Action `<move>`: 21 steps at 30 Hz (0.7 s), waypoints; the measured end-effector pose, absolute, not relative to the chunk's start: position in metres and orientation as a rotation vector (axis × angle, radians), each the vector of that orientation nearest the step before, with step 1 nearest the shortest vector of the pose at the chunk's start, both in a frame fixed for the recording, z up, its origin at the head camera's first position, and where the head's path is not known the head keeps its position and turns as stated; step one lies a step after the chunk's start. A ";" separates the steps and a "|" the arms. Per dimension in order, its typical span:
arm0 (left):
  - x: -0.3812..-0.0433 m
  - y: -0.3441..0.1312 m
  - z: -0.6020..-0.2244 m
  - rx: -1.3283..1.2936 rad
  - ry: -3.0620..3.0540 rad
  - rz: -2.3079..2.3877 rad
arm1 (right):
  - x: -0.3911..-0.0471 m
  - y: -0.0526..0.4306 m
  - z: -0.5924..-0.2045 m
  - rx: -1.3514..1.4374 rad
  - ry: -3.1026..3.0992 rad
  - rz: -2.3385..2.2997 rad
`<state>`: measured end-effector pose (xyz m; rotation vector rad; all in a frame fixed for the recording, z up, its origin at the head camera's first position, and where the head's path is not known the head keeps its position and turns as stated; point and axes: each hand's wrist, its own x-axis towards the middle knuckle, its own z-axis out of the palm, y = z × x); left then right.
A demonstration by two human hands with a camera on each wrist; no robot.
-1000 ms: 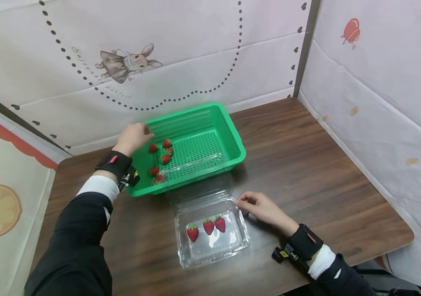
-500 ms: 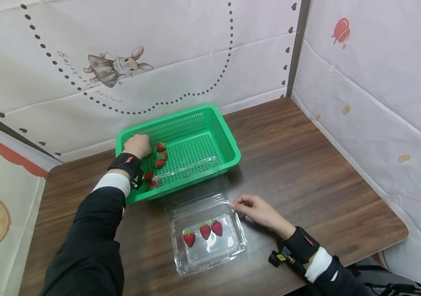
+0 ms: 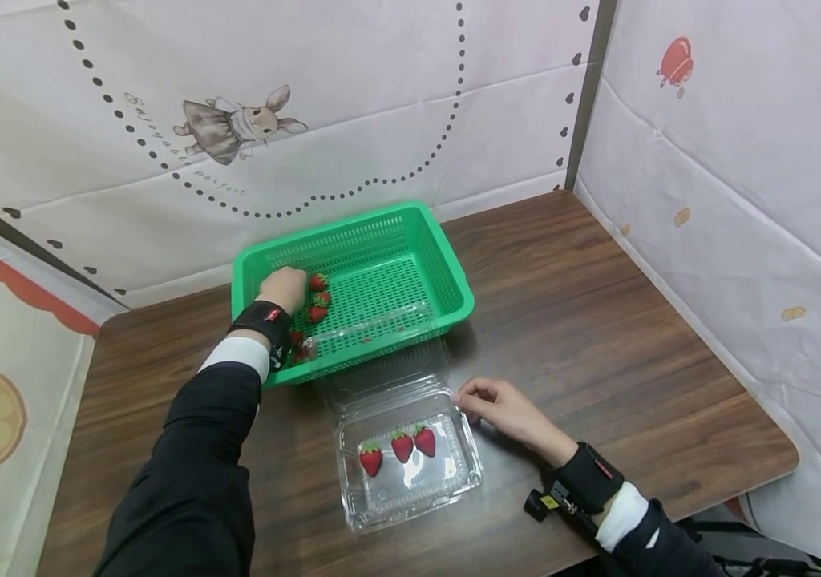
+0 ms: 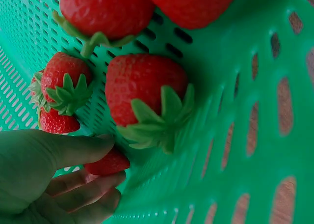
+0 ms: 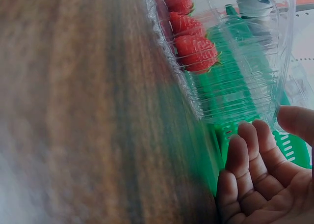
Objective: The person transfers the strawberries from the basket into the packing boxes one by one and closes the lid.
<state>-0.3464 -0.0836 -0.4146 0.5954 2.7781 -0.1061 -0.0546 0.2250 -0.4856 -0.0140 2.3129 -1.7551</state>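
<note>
My left hand (image 3: 284, 288) reaches down inside the green basket (image 3: 458, 282). In the left wrist view its thumb and fingers pinch a strawberry (image 4: 110, 163), partly hidden by the thumb. Another strawberry (image 4: 142, 89) with green leaves lies just beyond, and several more lie around. My right hand (image 3: 507, 413) rests beside the clear plastic clamshell (image 3: 418, 497), thumb and forefinger pinching its back right corner at the rim. Three strawberries, one of them at the left (image 3: 370, 460), lie in a row in the clamshell. Its lid (image 3: 389, 373) is folded back toward the basket.
The wooden table (image 3: 598, 344) extends to the right of both containers. A white printed cloth wall (image 3: 360, 96) stands close behind the basket, another (image 3: 735, 200) along the right. The lid's far edge (image 3: 374, 324) reaches over the basket's front rim.
My left hand has gone down from the basket's back left rim to its floor and taken hold of a strawberry. My right hand stays at the clamshell's corner.
</note>
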 end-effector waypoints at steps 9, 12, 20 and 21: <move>-0.353 -0.097 -0.400 0.566 2.809 0.168 | -0.053 0.223 -0.486 -0.026 2.322 -1.758; -0.354 -0.102 -0.386 0.634 2.883 0.239 | -0.053 0.222 -0.486 -0.015 2.329 -1.757; -0.338 -0.108 -0.351 0.675 2.972 0.435 | -0.053 0.221 -0.486 -0.001 2.328 -1.745; -0.334 -0.107 -0.347 0.682 2.975 0.465 | -0.052 0.221 -0.486 0.004 2.324 -1.745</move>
